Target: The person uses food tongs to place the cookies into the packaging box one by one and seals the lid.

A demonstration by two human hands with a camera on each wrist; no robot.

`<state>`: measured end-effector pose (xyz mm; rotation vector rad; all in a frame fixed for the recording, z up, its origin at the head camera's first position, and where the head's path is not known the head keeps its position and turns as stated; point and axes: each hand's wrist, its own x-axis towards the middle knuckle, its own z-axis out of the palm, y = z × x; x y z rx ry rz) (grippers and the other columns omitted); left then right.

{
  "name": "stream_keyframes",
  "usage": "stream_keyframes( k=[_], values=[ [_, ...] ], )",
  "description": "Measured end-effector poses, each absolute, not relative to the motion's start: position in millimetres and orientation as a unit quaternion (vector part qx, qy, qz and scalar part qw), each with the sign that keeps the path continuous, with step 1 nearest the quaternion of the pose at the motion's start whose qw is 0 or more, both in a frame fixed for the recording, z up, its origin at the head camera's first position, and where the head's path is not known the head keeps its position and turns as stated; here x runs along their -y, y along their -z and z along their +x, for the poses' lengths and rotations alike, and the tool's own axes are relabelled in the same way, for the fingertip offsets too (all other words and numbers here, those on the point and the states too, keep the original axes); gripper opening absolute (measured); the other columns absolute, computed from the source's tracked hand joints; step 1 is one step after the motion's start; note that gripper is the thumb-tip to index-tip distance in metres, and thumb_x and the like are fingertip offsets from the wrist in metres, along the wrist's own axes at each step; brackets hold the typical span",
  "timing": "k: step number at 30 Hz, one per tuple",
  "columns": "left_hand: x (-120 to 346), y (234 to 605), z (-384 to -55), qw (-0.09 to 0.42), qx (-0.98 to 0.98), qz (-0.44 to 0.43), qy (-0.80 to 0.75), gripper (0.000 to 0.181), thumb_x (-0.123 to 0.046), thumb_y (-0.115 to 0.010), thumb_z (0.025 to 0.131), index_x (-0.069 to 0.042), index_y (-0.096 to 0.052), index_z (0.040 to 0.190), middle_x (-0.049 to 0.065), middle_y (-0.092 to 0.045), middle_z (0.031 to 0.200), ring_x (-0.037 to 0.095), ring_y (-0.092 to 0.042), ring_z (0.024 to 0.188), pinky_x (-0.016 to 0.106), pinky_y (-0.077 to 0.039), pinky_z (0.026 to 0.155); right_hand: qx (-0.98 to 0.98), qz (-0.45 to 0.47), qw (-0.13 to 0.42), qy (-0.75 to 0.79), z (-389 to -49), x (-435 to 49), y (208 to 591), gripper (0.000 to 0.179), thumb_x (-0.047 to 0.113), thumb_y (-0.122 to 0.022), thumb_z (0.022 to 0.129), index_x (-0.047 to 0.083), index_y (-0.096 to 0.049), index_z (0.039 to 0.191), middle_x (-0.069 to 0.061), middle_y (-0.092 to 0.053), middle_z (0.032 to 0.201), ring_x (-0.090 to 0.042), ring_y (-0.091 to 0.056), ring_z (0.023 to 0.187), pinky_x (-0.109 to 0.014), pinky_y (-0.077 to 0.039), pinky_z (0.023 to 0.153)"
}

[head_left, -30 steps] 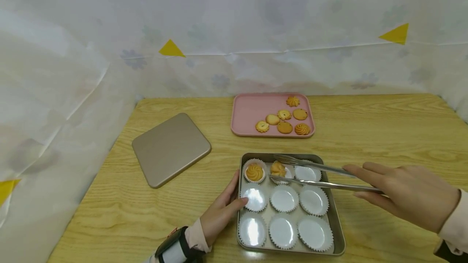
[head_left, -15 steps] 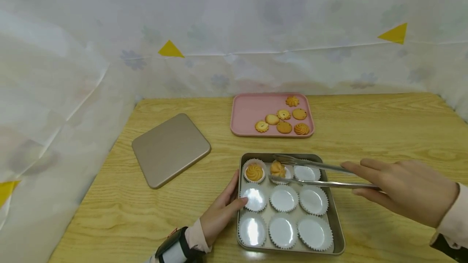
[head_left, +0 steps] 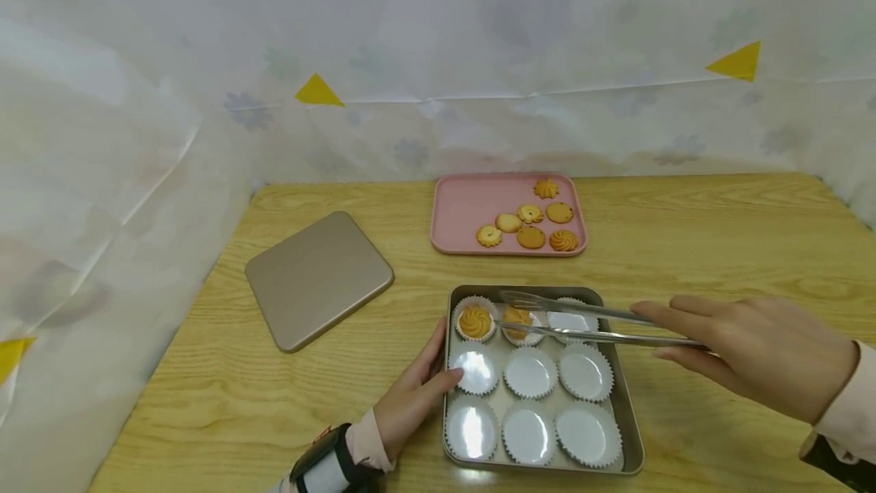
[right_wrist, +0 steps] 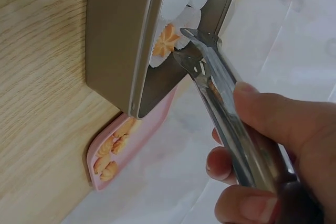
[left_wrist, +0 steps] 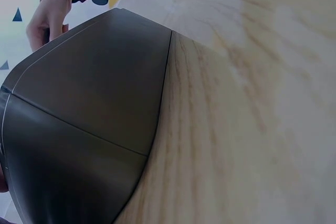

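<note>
My right hand (head_left: pixel 760 352) holds metal tongs (head_left: pixel 602 337) that reach over the baking tin (head_left: pixel 633 424) from the right. The tong tips straddle a piped cookie (head_left: pixel 518 318) in the paper liner at the middle of the far row. One arm of the tongs partly covers this cookie. A swirl cookie (head_left: pixel 475 322) sits in the far left liner, close to the tips. My left hand (head_left: pixel 411 402) grips the tin's left wall, thumb over the rim. In the right wrist view the tongs (right_wrist: pixel 226 103) stand with their tips apart, near a star-shaped cookie (right_wrist: pixel 167 40).
Behind the tin lies a pink tray (head_left: pixel 465 204) with several cookies on its right part. A flat metal lid (head_left: pixel 320 280) rests on the table (head_left: pixel 226 402) to the left. White liners (head_left: pixel 530 373) without cookies fill the other places in the tin.
The tong tips have shifted slightly left across the far row, close to the swirl cookie. The middle cookie now sits a little lower in its liner. My left hand has stayed put.
</note>
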<state>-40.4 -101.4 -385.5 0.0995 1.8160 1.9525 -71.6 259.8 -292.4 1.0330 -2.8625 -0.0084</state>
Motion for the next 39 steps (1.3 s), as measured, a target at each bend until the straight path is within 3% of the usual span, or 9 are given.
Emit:
stream_keyframes(
  k=[4, 7, 11, 18, 25, 29, 32, 35, 39],
  values=[
    [101.1, 385.2, -40.4, 0.235, -0.66, 0.037, -0.712, 0.074, -0.018, -0.051, 0.099, -0.011, -0.004, 0.157, 0.012, 0.004, 0.163, 0.031, 0.006, 0.148, 0.049, 0.0, 0.119, 0.941, 0.337, 0.043, 0.0, -72.4, -259.8, 292.8, 0.049, 0.04, -0.073, 0.082, 0.018, -0.066, 0.125, -0.012, -0.071, 0.106, 0.008, -0.032, 0.037, -0.021, -0.032, 0.038],
    [101.0, 385.3, -40.4, 0.233, -0.66, 0.038, -0.713, 0.075, -0.018, -0.051, 0.099, -0.011, -0.004, 0.157, 0.012, 0.004, 0.163, 0.03, 0.006, 0.148, 0.05, 0.0, 0.119, 0.935, 0.35, 0.06, -0.007, -73.0, -259.4, 292.8, 0.047, 0.04, -0.072, 0.083, 0.017, -0.067, 0.123, 0.001, -0.07, 0.097, 0.01, -0.028, 0.038, -0.02, -0.029, 0.037],
    [100.8, 385.1, -40.3, 0.233, -0.66, 0.039, -0.713, 0.075, -0.018, -0.051, 0.099, -0.011, -0.004, 0.157, 0.012, 0.004, 0.163, 0.031, 0.006, 0.148, 0.05, 0.0, 0.119, 0.923, 0.375, 0.089, -0.006, -73.8, -258.3, 292.0, 0.044, 0.046, -0.065, 0.088, 0.017, -0.068, 0.12, 0.015, -0.057, 0.082, 0.01, -0.022, 0.041, -0.019, -0.025, 0.037],
    [100.7, 385.4, -40.9, 0.23, -0.662, 0.038, -0.713, 0.074, -0.017, -0.052, 0.099, -0.011, -0.005, 0.157, 0.011, 0.004, 0.163, 0.03, 0.006, 0.148, 0.049, 0.0, 0.119, 0.92, 0.377, 0.105, 0.024, -75.1, -258.5, 287.7, 0.052, 0.059, -0.052, 0.091, 0.018, -0.069, 0.118, 0.002, -0.07, 0.091, 0.008, -0.021, 0.036, -0.02, -0.024, 0.035],
    [100.9, 386.4, -40.6, 0.23, -0.664, 0.034, -0.71, 0.075, -0.018, -0.053, 0.099, -0.011, -0.006, 0.157, 0.012, 0.003, 0.163, 0.031, 0.005, 0.148, 0.05, -0.001, 0.119, 0.927, 0.365, 0.086, 0.014, -73.2, -260.9, 288.6, 0.048, 0.051, -0.065, 0.085, 0.02, -0.067, 0.122, 0.001, -0.07, 0.096, 0.01, -0.016, 0.037, -0.019, -0.022, 0.036],
    [100.8, 386.8, -40.5, 0.229, -0.665, 0.033, -0.71, 0.075, -0.019, -0.053, 0.099, -0.011, -0.006, 0.157, 0.012, 0.003, 0.162, 0.032, 0.004, 0.148, 0.049, -0.003, 0.119, 0.934, 0.351, 0.067, -0.011, -73.5, -264.2, 285.9, 0.051, 0.042, -0.072, 0.081, 0.02, -0.065, 0.126, -0.009, -0.072, 0.102, 0.01, -0.032, 0.038, -0.021, -0.034, 0.039],
    [100.5, 386.8, -40.7, 0.228, -0.664, 0.035, -0.711, 0.075, -0.018, -0.053, 0.099, -0.01, -0.006, 0.156, 0.012, 0.003, 0.162, 0.031, 0.004, 0.148, 0.049, -0.004, 0.119, 0.938, 0.34, 0.064, -0.031, -77.9, -266.6, 281.2, 0.052, 0.037, -0.075, 0.08, 0.019, -0.064, 0.127, -0.002, -0.071, 0.1, 0.009, -0.046, 0.047, -0.023, -0.043, 0.044],
    [100.4, 386.8, -40.8, 0.228, -0.666, 0.035, -0.71, 0.075, -0.018, -0.053, 0.099, -0.01, -0.006, 0.156, 0.012, 0.003, 0.162, 0.031, 0.005, 0.148, 0.049, -0.002, 0.119, 0.94, 0.33, 0.071, -0.041, -87.1, -269.0, 275.5, 0.05, 0.034, -0.075, 0.082, 0.015, -0.063, 0.127, 0.013, -0.061, 0.09, 0.01, -0.043, 0.055, -0.022, -0.04, 0.047],
    [100.5, 386.5, -40.7, 0.23, -0.667, 0.03, -0.708, 0.075, -0.019, -0.053, 0.099, -0.01, -0.006, 0.156, 0.012, 0.003, 0.163, 0.032, 0.006, 0.148, 0.051, 0.0, 0.119, 0.945, 0.311, 0.088, -0.046, -107.0, -272.5, 268.0, 0.048, 0.03, -0.074, 0.083, 0.007, -0.064, 0.125, 0.009, -0.062, 0.087, 0.007, -0.042, 0.059, -0.023, -0.039, 0.048]
  ],
)
